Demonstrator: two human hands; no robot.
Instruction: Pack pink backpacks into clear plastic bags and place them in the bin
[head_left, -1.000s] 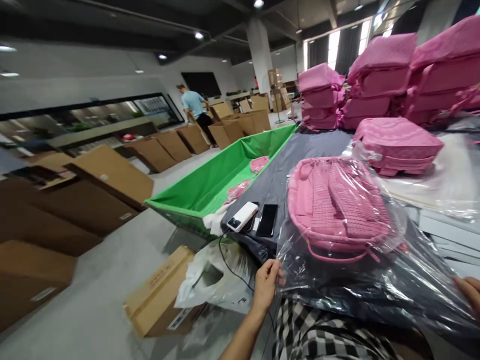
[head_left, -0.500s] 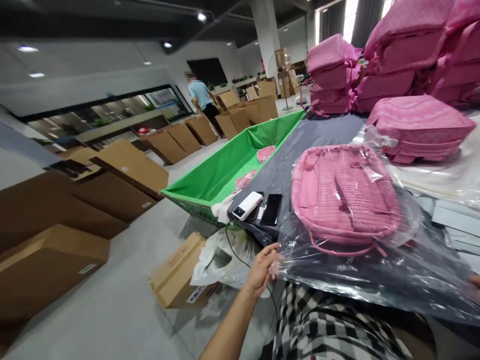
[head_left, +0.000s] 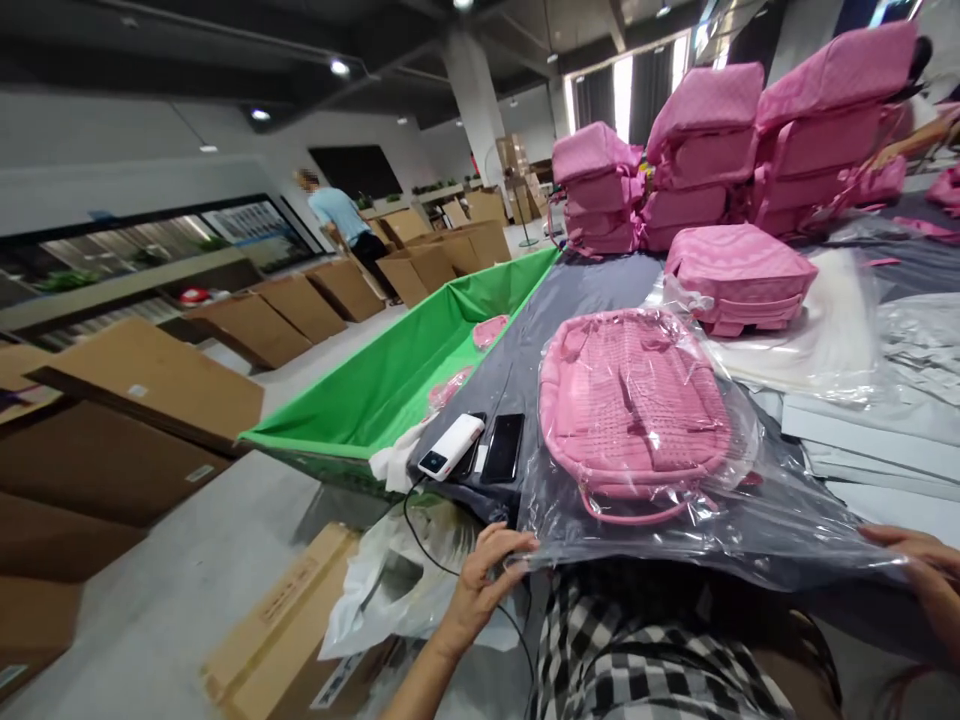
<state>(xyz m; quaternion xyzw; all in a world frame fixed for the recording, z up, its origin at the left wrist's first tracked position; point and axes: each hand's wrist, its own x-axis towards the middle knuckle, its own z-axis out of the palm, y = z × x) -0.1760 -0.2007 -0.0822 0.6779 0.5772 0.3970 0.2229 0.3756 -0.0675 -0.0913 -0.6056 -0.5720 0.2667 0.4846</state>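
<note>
A pink backpack point(head_left: 637, 405) lies inside a clear plastic bag point(head_left: 750, 520) on the grey table point(head_left: 600, 285) in front of me. My left hand point(head_left: 487, 575) pinches the bag's near left corner at the table edge. My right hand point(head_left: 926, 570) grips the bag's near right corner, its fingers closed on the film. The bag's open end is stretched between both hands above my checked clothing.
A white power bank point(head_left: 450, 447) and a black phone point(head_left: 504, 448) lie left of the bag. A green bin point(head_left: 390, 385) holds bagged pink items. Stacked pink backpacks point(head_left: 705, 160) stand behind. Cardboard boxes point(head_left: 277, 640) cover the floor; a person point(head_left: 341, 225) stands far off.
Both hands have drawn the bag's open edge toward me and spread it wider. The right hand has come further into view. The camera view has swung slightly.
</note>
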